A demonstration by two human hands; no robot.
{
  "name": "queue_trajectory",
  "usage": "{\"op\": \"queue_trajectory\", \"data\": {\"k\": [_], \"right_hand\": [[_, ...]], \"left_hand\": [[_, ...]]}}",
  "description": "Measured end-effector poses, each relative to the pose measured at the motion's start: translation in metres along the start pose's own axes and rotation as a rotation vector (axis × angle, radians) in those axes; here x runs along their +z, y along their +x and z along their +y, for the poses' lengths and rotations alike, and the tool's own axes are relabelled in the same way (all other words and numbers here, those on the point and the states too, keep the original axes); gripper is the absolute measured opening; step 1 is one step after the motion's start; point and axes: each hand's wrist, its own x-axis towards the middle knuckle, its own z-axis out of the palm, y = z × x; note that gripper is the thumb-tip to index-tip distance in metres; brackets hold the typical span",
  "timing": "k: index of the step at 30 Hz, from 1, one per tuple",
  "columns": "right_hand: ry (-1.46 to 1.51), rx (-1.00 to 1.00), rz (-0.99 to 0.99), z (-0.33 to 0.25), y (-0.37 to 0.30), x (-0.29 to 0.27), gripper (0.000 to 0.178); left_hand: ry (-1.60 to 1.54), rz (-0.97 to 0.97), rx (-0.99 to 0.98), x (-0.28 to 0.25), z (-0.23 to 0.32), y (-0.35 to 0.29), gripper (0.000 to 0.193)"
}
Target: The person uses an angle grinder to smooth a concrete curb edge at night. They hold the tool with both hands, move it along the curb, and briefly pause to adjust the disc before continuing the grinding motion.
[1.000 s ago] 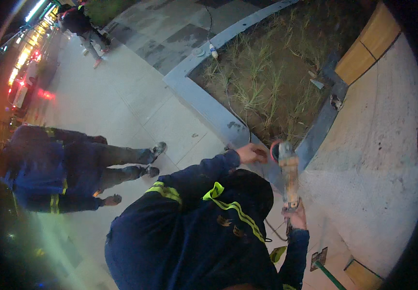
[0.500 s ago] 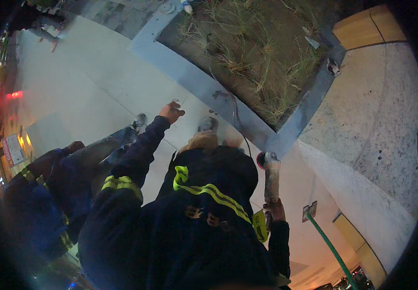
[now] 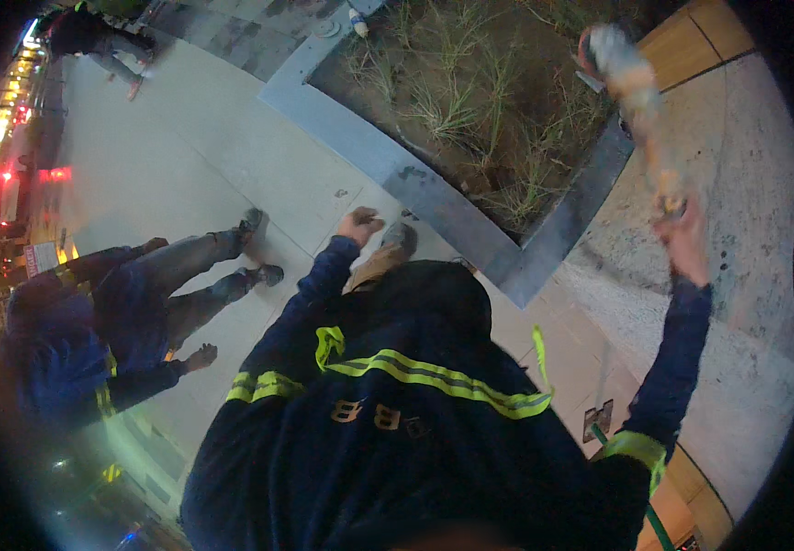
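Note:
My right hand [image 3: 684, 241] is raised at the far right and closed around the rear end of an angle grinder [image 3: 631, 83]. The grinder is smeared by motion, with its head pointing up and a reddish disc [image 3: 586, 50] on its left side. It is over the edge between the planter and the pale stone slab [image 3: 718, 230]. My left hand [image 3: 360, 225] hangs above the pavement near my shoe [image 3: 400, 239]. Its fingers are loosely bent and apart, with nothing visible in them.
A grey planter border [image 3: 351, 129] surrounds soil with grass tufts [image 3: 452, 115]. A small white bottle [image 3: 357, 22] stands at its far corner. A co-worker in dark blue [image 3: 131, 317] is at my left; another person [image 3: 94, 37] is farther off. A green pole [image 3: 659, 528] is at lower right.
My right hand has swung the angle grinder from low beside my body up and out to the right. My left hand has shifted slightly right. The co-worker's legs and arm show more.

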Motion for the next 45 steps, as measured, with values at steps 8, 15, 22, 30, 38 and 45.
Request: {"op": "queue_trajectory", "data": {"k": [8,15,22,30,38,45], "right_hand": [[0.065,-0.184,-0.024,-0.032,-0.023,0.008,0.045],[0.267,-0.062,-0.418,0.104,-0.02,0.128,0.073],[0.219,0.085,-0.616,0.149,-0.062,0.226,0.088],[-0.2,0.121,-0.795,0.17,-0.09,0.305,0.086],[-0.226,-0.064,-0.956,0.242,-0.076,0.357,0.092],[-0.188,-0.077,-0.951,0.297,-0.063,0.376,0.088]], "left_hand": [[-0.085,0.45,-0.442,-0.029,-0.184,-0.143,0.046],[-0.197,0.424,-0.671,-0.02,-0.205,-0.201,0.045],[-0.147,0.314,-0.19,0.033,-0.119,-0.068,0.041],[-0.233,0.487,-0.358,0.217,-0.001,0.039,0.098],[-0.214,0.851,-0.615,0.27,-0.053,0.076,0.09],[0.097,0.843,-0.634,0.288,-0.023,0.097,0.091]]}}
